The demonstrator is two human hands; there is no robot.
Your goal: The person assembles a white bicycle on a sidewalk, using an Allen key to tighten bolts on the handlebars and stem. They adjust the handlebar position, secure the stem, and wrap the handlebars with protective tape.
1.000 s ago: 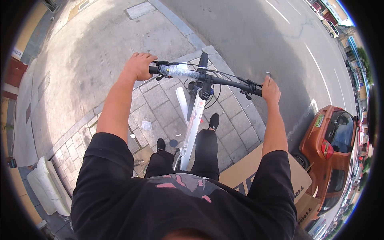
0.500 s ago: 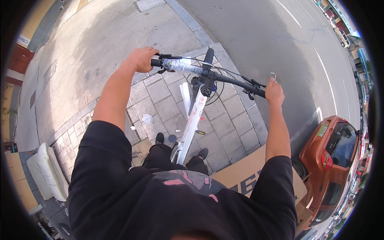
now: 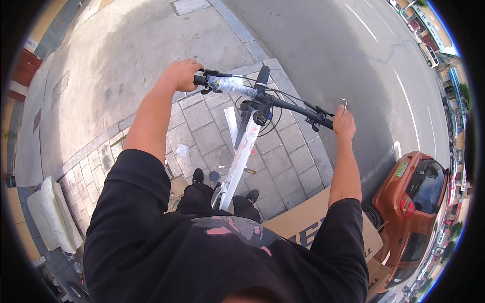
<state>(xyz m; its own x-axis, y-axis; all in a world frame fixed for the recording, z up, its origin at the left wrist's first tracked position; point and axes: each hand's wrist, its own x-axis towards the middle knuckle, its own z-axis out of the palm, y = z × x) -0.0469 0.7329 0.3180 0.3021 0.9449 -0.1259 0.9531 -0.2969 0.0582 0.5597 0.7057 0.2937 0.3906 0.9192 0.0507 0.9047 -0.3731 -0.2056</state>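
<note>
Before me stands a bicycle with a white-wrapped frame (image 3: 241, 156) and a black handlebar (image 3: 293, 107). Clear plastic wrap (image 3: 230, 86) covers the bar's left part. My left hand (image 3: 183, 74) is closed round the left grip by the brake lever, its fingertips partly hidden. At the right end of the bar, my right hand (image 3: 344, 123) is closed in a fist against the grip. A thin L-shaped hex key (image 3: 345, 102) sticks up out of that fist. The front tyre (image 3: 263, 74) shows beyond the stem. My feet stand either side of the frame.
A large cardboard box (image 3: 290, 217) lies at my right side. An orange car (image 3: 411, 202) is parked beyond it at the road's edge. White scraps (image 3: 182, 150) lie on the paving (image 3: 202, 136). A pale padded slab (image 3: 53, 214) rests at the left.
The handlebar has turned slightly, its right end now a little nearer me. Both hands stay at the bar's ends, and the hex key is still in my right hand. The whole view has shifted a little.
</note>
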